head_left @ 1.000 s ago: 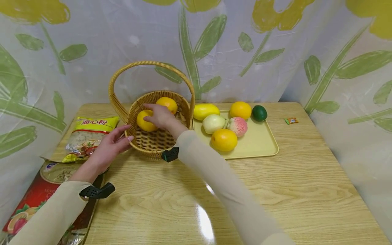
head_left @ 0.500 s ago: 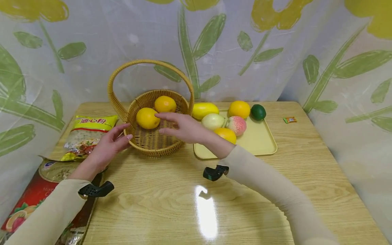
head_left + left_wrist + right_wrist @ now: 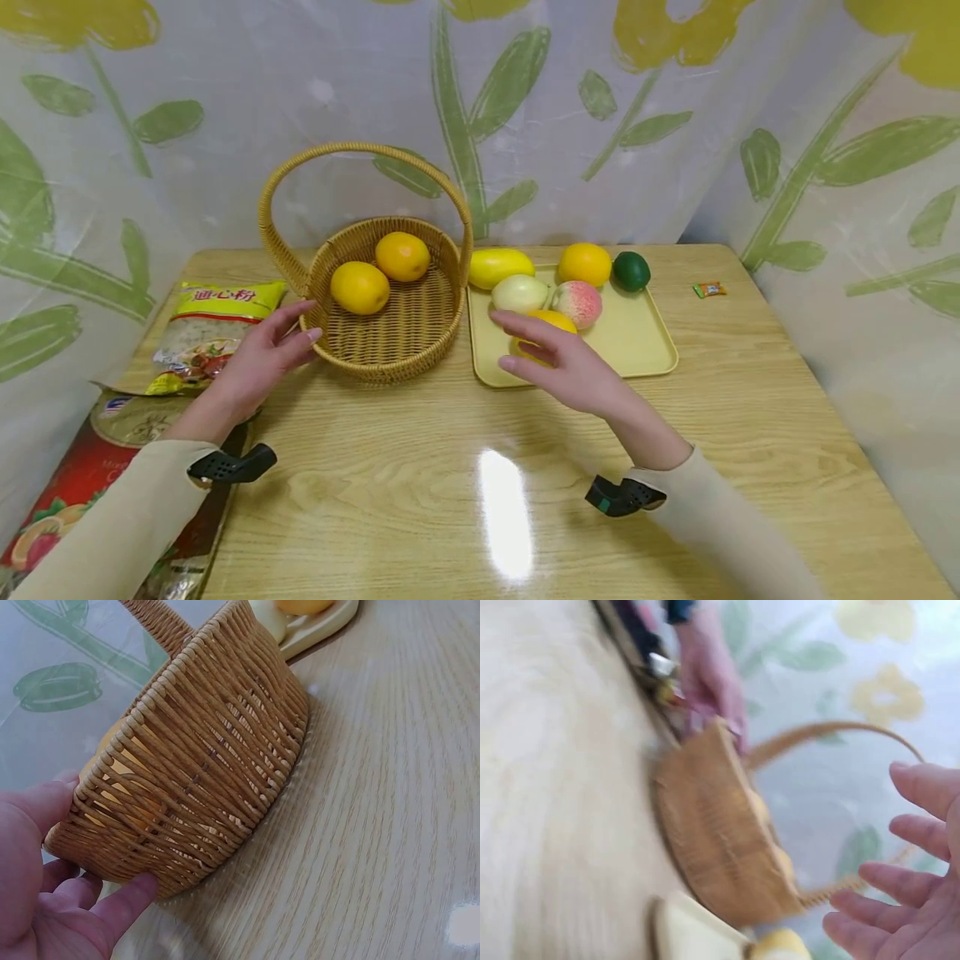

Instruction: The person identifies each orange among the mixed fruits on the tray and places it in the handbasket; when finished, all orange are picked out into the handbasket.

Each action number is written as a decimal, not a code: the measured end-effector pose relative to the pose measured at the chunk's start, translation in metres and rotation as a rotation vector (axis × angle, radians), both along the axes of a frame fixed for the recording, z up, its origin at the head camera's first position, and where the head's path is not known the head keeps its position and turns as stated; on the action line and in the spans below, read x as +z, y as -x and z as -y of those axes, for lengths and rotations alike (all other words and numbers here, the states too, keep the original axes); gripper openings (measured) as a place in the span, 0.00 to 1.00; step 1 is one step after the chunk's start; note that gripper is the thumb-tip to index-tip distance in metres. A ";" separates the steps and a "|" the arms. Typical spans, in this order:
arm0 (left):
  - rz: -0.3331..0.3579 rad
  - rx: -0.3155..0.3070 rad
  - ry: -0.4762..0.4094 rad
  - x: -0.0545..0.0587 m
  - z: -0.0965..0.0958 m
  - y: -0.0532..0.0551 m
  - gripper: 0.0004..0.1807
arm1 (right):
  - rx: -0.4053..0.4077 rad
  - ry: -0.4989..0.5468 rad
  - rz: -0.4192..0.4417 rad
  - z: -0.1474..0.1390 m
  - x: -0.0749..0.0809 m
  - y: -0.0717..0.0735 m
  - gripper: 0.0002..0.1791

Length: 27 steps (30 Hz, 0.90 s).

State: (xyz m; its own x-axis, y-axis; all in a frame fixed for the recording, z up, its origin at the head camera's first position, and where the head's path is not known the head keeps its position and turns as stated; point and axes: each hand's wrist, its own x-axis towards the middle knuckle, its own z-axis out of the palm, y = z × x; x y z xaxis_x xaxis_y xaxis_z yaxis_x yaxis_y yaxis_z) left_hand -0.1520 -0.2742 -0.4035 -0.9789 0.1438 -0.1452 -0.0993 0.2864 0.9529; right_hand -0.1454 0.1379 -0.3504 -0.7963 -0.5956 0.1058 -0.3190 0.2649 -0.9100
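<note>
Since a second ago the right hand point(image 3: 558, 367) has drawn out of the wicker basket point(image 3: 390, 354) and swung across to the yellow tray point(image 3: 637, 350), leaving two oranges in the basket — one at the left point(image 3: 360, 287), one further back point(image 3: 402, 256). It now hovers with fingers spread and holding nothing, directly over the nearest orange on the tray point(image 3: 551, 321), which is half hidden beneath the fingertips and lies just ahead of the palm. That orange is round, so no axis matters; the right hand is plainly the nearer one. The left hand point(image 3: 258, 362) stays flat and relaxed against the basket's left wall, gripping nothing. Behind sit a pale pear-like fruit point(image 3: 520, 293), a peach point(image 3: 577, 304), a mango point(image 3: 501, 267), another orange point(image 3: 584, 263) and a lime point(image 3: 631, 271).
</note>
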 end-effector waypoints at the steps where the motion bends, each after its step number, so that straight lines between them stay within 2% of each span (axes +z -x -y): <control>1: -0.001 0.000 0.002 0.000 0.000 0.000 0.39 | -0.023 0.012 0.000 -0.006 0.001 0.001 0.30; 6: -0.003 -0.001 -0.001 -0.001 0.002 0.001 0.39 | -0.148 0.023 -0.001 -0.034 0.003 0.007 0.30; 11: -0.003 -0.002 -0.020 -0.002 0.001 0.001 0.39 | -0.224 0.003 0.013 -0.054 0.000 0.015 0.31; 18: 0.004 0.004 -0.019 -0.001 0.000 0.001 0.39 | -0.247 -0.008 0.076 -0.067 -0.014 0.022 0.32; 27: 0.009 -0.003 -0.028 -0.002 0.002 0.001 0.38 | -0.235 -0.022 0.101 -0.072 -0.027 0.029 0.32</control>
